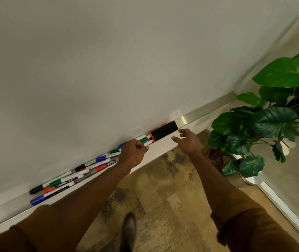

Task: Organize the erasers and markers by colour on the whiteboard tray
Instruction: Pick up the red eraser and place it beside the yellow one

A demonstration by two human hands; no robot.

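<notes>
**Both hands at tray, L pinching a marker, R spread by eraser**

L hand (132, 153): curled narrow, thumb and fingertips closed on white end of a marker (147, 143) lying in the whiteboard tray (165, 142). Rest of that marker hidden under the fist; cap colour not visible.

R hand (187, 140): spread wide, fingers fanned, holding nothing. Hovering just right of and below the eraser (164, 132); contact w/ it not clear, looks slightly apart. Palm over tray's front lip.

Eraser: black felt block w/ red-orange edge at its L end, sitting in tray just beyond L-hand knuckles, btwn the two hands.

Just past L fingertips, touching eraser's L end: green marker (143, 139) plus white barrels.

Left of L wrist, down the tray: mixed heap of markers (76, 177), blue, green, black, red caps jumbled, some crossing. Farthest from hand: blue marker (38, 199) at heap's end.

Writing: dark print on several white barrels, too blurred to read reliably.

Right of R hand: potted plant (265, 124) on floor. Above both hands: blank whiteboard (108, 60).
</notes>
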